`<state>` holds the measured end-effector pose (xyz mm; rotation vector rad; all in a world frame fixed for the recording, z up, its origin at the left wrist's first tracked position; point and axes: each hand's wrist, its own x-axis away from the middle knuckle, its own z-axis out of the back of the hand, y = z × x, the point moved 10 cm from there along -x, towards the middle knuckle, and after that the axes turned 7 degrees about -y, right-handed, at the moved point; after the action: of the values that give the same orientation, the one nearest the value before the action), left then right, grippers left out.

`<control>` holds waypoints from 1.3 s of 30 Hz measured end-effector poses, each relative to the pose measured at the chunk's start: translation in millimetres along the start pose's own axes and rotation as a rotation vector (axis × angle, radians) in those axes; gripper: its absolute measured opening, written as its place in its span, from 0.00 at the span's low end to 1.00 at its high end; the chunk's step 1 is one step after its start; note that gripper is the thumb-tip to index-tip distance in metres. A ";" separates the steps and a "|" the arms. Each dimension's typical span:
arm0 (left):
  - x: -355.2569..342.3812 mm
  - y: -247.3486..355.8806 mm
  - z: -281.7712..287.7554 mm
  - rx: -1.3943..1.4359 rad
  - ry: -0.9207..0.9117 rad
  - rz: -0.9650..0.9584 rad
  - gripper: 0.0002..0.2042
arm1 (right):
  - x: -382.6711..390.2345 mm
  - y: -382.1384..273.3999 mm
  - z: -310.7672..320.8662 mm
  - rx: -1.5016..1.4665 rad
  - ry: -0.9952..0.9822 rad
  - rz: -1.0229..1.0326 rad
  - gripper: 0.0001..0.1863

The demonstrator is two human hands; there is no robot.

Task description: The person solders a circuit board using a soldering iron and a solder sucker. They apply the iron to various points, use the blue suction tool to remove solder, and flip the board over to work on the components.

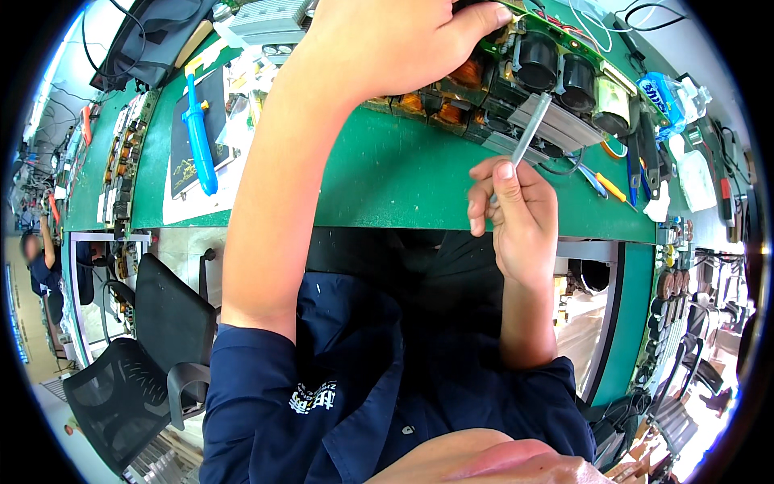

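My left hand [395,48] reaches across to the far side of the bench, its thumb pressed on the edge of a large green circuit board [571,39]. Its other fingers are mostly cut off by the top of the picture. On the board are black cylindrical capacitors [538,61], copper coils [469,74] and a grey metal heat sink [564,123]. Nearer to me, my right hand [524,214] pinches a slim silver rod-shaped tool [530,133] between thumb and fingers. The tool points up toward the board, its upper end in front of the heat sink; whether it touches cannot be told.
On the green bench [387,173], a blue solder sucker [197,133] lies at left. Yellow-handled pliers or drivers [610,187] and a blue-labelled bottle [659,98] are at right. More circuit boards [125,165] stand far left. An office chair [165,298] and a person [42,262] are beyond.
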<state>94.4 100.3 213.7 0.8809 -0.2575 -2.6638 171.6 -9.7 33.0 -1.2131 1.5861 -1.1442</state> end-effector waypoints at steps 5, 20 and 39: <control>1.8 11.8 2.0 -0.045 0.024 -0.042 0.10 | 1.6 0.1 -0.3 0.018 0.003 -0.004 0.19; 9.5 11.6 2.9 -0.030 0.033 -0.066 0.11 | 48.2 -18.3 -34.1 -0.105 0.063 0.057 0.21; 3.4 4.6 0.1 -0.004 -0.001 0.026 0.11 | 51.2 -15.1 -31.6 0.004 0.056 -0.003 0.20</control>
<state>92.9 94.7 213.1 0.8694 -0.2621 -2.6402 134.7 -55.9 51.7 -1.1907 1.6236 -1.1920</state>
